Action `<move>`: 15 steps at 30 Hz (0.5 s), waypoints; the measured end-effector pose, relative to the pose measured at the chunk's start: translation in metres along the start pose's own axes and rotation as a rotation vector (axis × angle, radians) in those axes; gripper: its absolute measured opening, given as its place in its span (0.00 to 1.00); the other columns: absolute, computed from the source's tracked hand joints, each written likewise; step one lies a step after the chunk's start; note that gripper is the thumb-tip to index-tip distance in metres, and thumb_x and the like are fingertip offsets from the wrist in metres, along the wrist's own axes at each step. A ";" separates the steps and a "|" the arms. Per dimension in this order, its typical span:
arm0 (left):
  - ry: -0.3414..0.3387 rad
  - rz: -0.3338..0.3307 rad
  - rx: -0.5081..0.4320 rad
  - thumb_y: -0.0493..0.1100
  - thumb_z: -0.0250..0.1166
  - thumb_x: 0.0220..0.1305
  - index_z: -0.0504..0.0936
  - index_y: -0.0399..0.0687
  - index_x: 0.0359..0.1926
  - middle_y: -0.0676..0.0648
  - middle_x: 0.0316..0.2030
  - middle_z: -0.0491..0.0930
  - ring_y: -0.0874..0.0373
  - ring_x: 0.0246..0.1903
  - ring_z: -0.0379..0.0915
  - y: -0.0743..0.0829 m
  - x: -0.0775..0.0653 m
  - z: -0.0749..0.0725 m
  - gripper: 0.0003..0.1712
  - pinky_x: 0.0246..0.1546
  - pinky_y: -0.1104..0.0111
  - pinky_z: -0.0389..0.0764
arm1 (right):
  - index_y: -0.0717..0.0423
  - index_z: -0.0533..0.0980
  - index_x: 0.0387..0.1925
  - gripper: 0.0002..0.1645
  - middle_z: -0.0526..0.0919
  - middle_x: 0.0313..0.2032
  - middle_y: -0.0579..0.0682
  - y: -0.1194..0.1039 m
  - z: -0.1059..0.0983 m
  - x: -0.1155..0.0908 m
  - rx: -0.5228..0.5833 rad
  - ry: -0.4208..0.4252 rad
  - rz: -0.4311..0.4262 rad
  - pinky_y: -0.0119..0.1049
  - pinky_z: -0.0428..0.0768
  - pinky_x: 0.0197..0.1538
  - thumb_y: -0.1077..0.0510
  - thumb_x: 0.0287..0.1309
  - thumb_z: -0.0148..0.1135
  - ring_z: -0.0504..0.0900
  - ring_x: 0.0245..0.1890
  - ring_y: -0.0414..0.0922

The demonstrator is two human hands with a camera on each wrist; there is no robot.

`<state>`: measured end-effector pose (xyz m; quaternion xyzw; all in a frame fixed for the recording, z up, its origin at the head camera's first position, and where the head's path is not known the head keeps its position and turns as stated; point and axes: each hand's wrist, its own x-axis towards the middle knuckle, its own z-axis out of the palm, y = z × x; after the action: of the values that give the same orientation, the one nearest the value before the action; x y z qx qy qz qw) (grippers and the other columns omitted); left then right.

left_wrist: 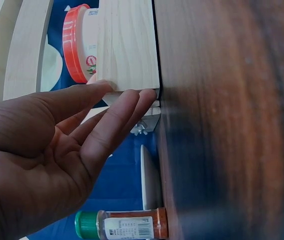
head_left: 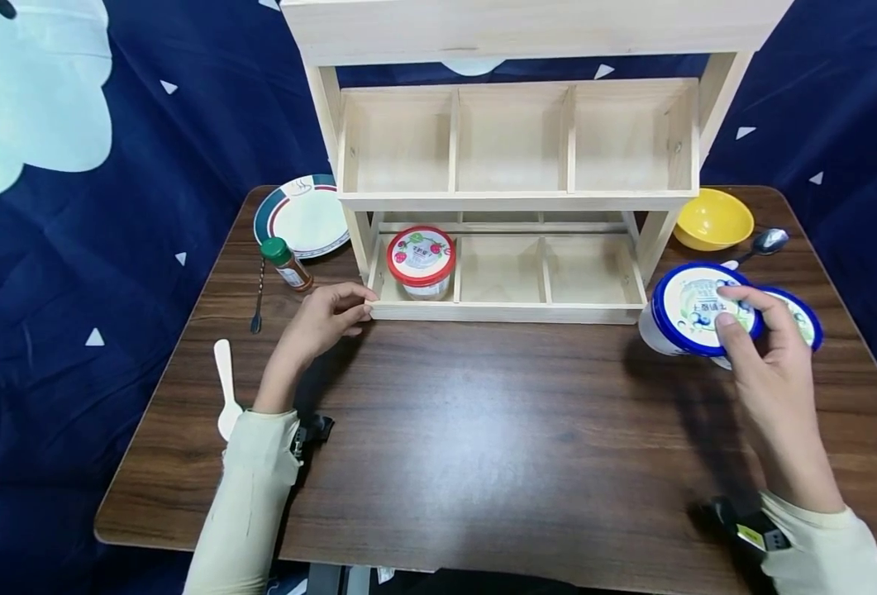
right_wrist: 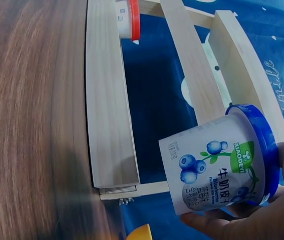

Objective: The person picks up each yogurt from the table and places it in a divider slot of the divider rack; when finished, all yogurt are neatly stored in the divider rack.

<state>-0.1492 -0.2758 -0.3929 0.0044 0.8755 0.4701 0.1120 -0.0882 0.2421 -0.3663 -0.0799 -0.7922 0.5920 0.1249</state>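
Note:
My left hand holds the lower left front corner of a wooden rack, thumb and fingertips against the wood. A red-lidded cup stands in the lower tray's left compartment. On the right, my right hand grips a blue-lidded blueberry pudding cup by its lid and side. The right wrist view shows this blueberry cup tilted, above the table and beside the rack's right end. A second blue-lidded cup is partly hidden behind my right hand.
Left of the rack are a plate, a green-capped spice jar, a dark thin spoon and a white spoon. A yellow bowl and a metal spoon lie to the right. The rack's upper tray overhangs the lower.

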 end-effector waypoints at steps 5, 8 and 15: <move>0.006 -0.002 -0.006 0.33 0.62 0.82 0.84 0.34 0.59 0.31 0.55 0.85 0.39 0.54 0.85 0.001 0.000 -0.001 0.12 0.50 0.56 0.92 | 0.47 0.79 0.70 0.22 0.73 0.63 0.41 -0.001 0.005 0.004 0.003 -0.006 -0.001 0.15 0.77 0.46 0.61 0.81 0.57 0.73 0.56 0.40; 0.002 0.003 -0.005 0.33 0.62 0.82 0.84 0.34 0.59 0.31 0.55 0.85 0.39 0.54 0.85 0.002 0.000 -0.001 0.12 0.51 0.56 0.92 | 0.48 0.79 0.69 0.22 0.74 0.62 0.42 -0.002 0.009 0.006 0.034 -0.011 -0.011 0.16 0.78 0.44 0.61 0.81 0.57 0.74 0.54 0.41; 0.004 0.012 -0.007 0.33 0.62 0.81 0.84 0.33 0.59 0.31 0.53 0.86 0.39 0.53 0.85 0.000 0.001 0.000 0.12 0.49 0.57 0.92 | 0.48 0.79 0.69 0.21 0.72 0.62 0.44 -0.002 0.017 0.013 0.103 -0.066 -0.043 0.16 0.78 0.41 0.62 0.81 0.56 0.75 0.50 0.41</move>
<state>-0.1501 -0.2753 -0.3930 0.0085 0.8740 0.4738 0.1073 -0.1055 0.2292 -0.3672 -0.0368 -0.7658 0.6316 0.1151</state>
